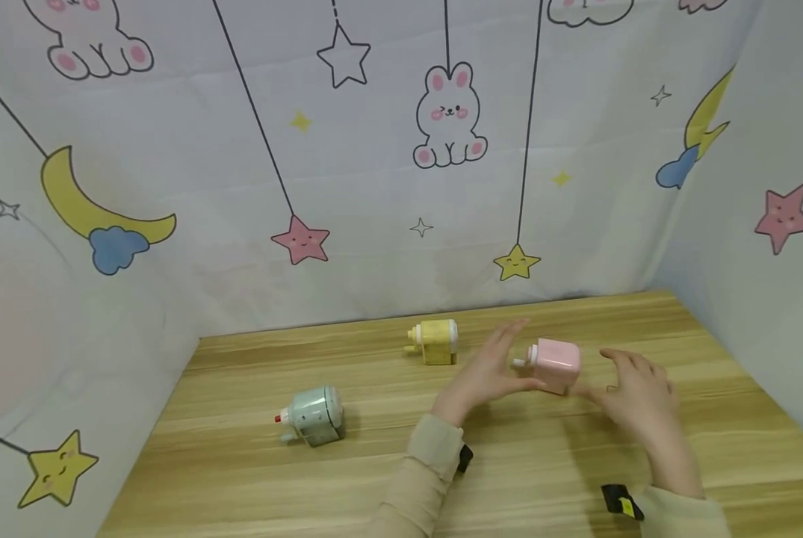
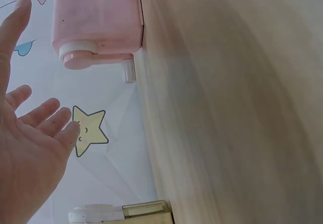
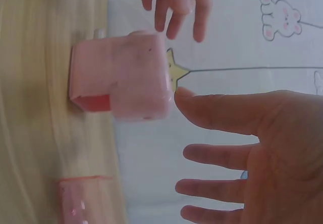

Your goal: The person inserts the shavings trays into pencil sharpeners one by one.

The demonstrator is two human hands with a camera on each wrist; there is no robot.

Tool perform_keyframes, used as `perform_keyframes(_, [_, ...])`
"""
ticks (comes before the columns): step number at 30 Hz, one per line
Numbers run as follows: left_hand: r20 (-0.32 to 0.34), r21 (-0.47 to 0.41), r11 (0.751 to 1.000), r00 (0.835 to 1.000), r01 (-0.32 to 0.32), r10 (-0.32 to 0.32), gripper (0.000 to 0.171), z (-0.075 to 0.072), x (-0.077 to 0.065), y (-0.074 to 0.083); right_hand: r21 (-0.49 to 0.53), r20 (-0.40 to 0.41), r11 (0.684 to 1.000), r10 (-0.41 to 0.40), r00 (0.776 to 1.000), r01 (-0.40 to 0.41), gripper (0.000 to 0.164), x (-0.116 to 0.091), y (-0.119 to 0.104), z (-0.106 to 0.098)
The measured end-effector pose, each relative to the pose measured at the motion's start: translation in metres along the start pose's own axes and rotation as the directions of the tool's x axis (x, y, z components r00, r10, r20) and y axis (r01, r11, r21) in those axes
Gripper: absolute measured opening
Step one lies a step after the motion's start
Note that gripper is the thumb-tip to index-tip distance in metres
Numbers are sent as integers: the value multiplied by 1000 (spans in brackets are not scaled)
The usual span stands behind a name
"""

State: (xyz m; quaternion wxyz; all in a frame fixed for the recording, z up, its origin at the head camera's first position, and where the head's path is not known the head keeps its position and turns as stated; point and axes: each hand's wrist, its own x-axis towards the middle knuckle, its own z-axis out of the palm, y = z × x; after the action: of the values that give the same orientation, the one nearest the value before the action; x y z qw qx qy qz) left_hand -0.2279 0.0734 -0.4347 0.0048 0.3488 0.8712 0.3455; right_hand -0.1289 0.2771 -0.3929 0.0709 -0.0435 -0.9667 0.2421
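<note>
A pink hand-crank pencil sharpener point(image 1: 557, 361) stands on the wooden table between my two hands, its crank facing left. My left hand point(image 1: 483, 377) is at its crank side with fingers spread, the thumb overlapping its lower edge in the head view. On the other side, my right hand point(image 1: 636, 392) has its fingers apart and its thumb pointing at the sharpener's back end. In the right wrist view the right thumb point(image 3: 217, 112) shows close to the pink body point(image 3: 141, 75). Neither hand grips anything.
A yellow sharpener point(image 1: 438, 342) stands near the back edge, left of my left hand. Farther left and nearer sits a pale green sharpener point(image 1: 316, 415). A pink, see-through boxy thing point(image 3: 75, 204) shows low in the right wrist view. Printed cloth point(image 1: 374, 179) hangs behind the table.
</note>
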Motion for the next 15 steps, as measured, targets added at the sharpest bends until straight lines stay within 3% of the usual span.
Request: perform_keyframes(15, [49,-80,997,999,1,3,104,12,7,1,8,87,990,138,987,-139,85,2,36,3])
